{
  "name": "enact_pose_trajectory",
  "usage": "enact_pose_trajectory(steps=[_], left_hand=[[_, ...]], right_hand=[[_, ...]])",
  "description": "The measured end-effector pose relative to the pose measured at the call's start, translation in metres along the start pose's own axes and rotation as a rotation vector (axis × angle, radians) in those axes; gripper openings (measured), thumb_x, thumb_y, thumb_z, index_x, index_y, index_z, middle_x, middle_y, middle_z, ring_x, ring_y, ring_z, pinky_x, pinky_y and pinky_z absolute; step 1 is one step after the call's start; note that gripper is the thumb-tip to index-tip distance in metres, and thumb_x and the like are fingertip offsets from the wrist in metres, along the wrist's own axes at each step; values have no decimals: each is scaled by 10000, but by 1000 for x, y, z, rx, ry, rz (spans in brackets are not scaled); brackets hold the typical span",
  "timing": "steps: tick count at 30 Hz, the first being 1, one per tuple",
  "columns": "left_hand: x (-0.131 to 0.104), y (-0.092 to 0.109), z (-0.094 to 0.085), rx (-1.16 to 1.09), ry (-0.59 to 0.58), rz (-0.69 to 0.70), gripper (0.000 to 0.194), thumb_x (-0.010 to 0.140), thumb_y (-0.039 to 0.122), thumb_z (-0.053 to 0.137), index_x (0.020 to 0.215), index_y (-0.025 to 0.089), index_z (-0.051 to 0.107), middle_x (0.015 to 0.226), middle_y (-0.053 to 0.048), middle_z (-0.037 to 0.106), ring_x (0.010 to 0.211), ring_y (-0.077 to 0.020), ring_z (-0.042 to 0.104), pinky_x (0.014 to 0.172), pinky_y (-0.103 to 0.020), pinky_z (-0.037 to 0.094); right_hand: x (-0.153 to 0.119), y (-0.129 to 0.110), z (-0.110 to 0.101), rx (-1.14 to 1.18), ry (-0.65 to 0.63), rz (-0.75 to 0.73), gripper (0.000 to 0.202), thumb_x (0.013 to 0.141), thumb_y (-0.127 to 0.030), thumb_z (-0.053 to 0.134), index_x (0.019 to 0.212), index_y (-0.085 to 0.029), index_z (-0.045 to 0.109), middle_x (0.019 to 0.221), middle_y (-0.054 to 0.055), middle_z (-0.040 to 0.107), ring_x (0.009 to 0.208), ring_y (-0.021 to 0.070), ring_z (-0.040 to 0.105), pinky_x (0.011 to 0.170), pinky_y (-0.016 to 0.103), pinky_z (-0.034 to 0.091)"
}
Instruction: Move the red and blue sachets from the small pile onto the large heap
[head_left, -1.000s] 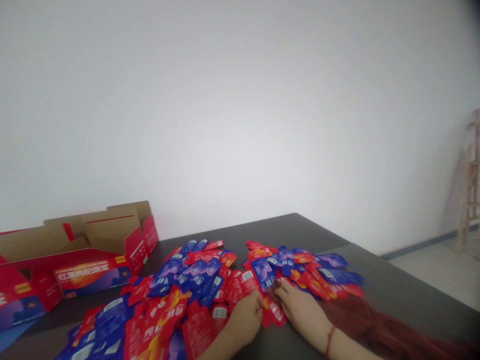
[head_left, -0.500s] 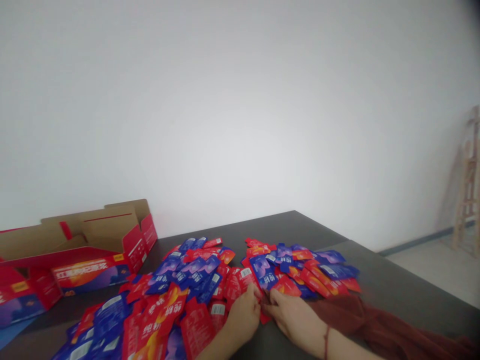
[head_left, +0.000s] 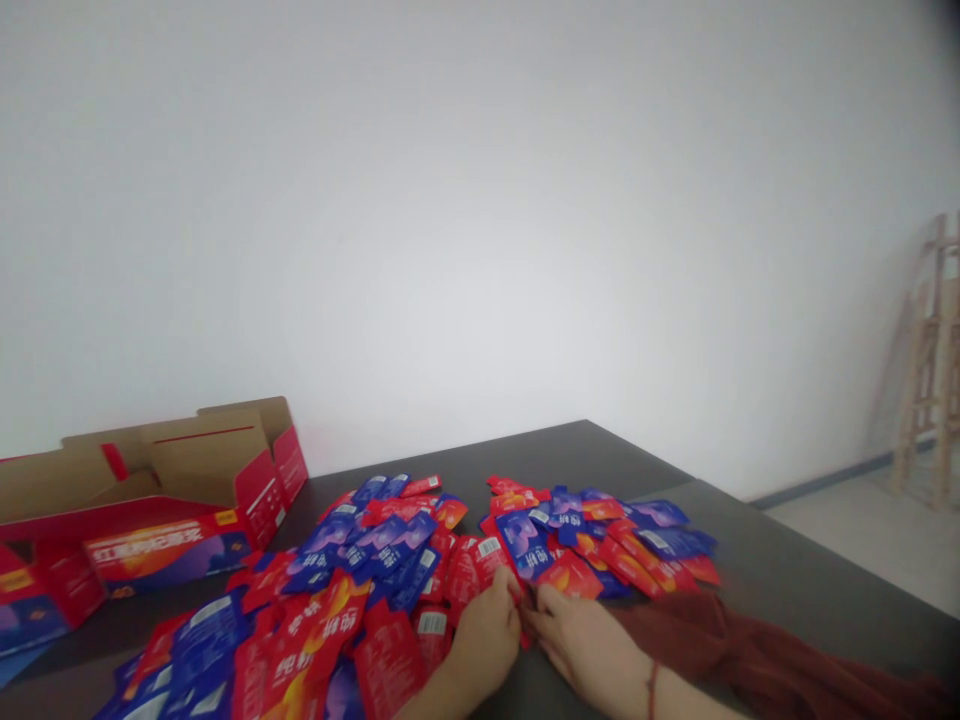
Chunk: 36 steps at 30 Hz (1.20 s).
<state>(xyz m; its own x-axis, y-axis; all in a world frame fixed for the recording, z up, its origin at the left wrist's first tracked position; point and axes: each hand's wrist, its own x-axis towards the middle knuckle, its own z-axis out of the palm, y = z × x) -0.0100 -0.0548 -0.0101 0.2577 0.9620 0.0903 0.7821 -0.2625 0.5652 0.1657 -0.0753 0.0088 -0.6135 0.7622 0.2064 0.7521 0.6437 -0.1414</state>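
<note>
Head view: right hand [head_left: 596, 645] has drawn in against left hand [head_left: 486, 630], so both work one spot; fingers [head_left: 551, 602] bunched, grip unclear; sachets [head_left: 409, 580] heaped just beyond on tabletop [head_left: 772, 560].

Left hand [head_left: 486, 635] and right hand [head_left: 596, 645], the latter's wrist banded by a thin red cord [head_left: 652, 688], meet nearly fingertip to fingertip over the near edge of the red and blue packets [head_left: 397, 545] on the dark table [head_left: 562, 455]; a small brown bit shows between the fingertips, grip not discernible. Brown cloth [head_left: 712, 635] lies rumpled beside the right forearm. At left, an open red carton [head_left: 264, 500] with brown interior stands near the white wall [head_left: 480, 250]; far right, a wooden frame [head_left: 926, 400], blurred.
</note>
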Motion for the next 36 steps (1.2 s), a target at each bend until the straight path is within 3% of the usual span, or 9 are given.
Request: enact_pose_trajectory(steps=[3,8,10,13,19,22,28,33,36], left_hand=[[-1,1,-2,10,-20,7,237,807,68,402,1001,200,435,883,-29,616,830,-169,588,690,-246,363],[-2,4,-6,-1,-45,6,232,806,70,410,991,208,433,874,-24,618,843,-167,588,700,-240,365],[-2,4,-5,11,-33,-4,228,813,76,411,996,210,432,876,-22,619,841,-167,591,696,-241,362],[-1,4,-4,30,-15,-22,224,822,86,413,1009,207,435,876,-21,620,835,-170,595,694,-245,361],[1,0,1,58,4,2,225,835,91,385,1024,200,440,886,-30,620,862,-174,591,723,-253,372],[0,-1,-1,45,-8,25,216,834,99,392,1021,198,439,896,-32,621,845,-171,591,710,-251,377],[-7,23,-35,190,5,216,248,876,134,365,1087,214,469,985,-63,625,875,-201,583,767,-292,381],[-22,50,-54,476,-177,555,206,892,170,406,1041,224,537,1022,-84,621,978,-241,548,871,-350,364],[-27,49,-47,475,-255,597,180,861,206,482,1029,223,545,1020,-68,620,976,-232,551,898,-342,362]], right_hand=[[-8,5,-4,79,-1,-17,212,862,-208,510,1023,-257,639,1028,32,622,883,187,614,715,261,436],[-6,35,-12,-17,77,328,267,853,-104,435,1051,-193,590,1024,90,641,880,214,645,730,298,451],[-1,39,-14,-42,90,397,261,855,-97,427,1050,-187,574,1016,95,643,847,209,657,703,290,453],[4,31,-11,-62,79,353,239,860,-90,419,1015,-190,572,1028,89,639,828,199,657,673,277,452],[6,1,2,-40,30,60,196,856,-122,462,984,-195,590,1017,56,641,838,192,646,668,265,447],[6,6,-1,-58,27,125,215,848,-111,455,990,-191,596,1012,68,649,822,192,650,653,263,436],[1,57,-23,-44,136,468,170,889,-142,403,925,-180,565,942,91,666,807,199,651,653,275,412],[-3,74,-35,43,337,468,108,912,-218,392,870,-201,490,865,55,626,729,183,615,627,279,394],[-3,64,-35,111,370,392,68,896,-214,417,870,-209,480,850,35,603,726,180,599,639,282,402]])
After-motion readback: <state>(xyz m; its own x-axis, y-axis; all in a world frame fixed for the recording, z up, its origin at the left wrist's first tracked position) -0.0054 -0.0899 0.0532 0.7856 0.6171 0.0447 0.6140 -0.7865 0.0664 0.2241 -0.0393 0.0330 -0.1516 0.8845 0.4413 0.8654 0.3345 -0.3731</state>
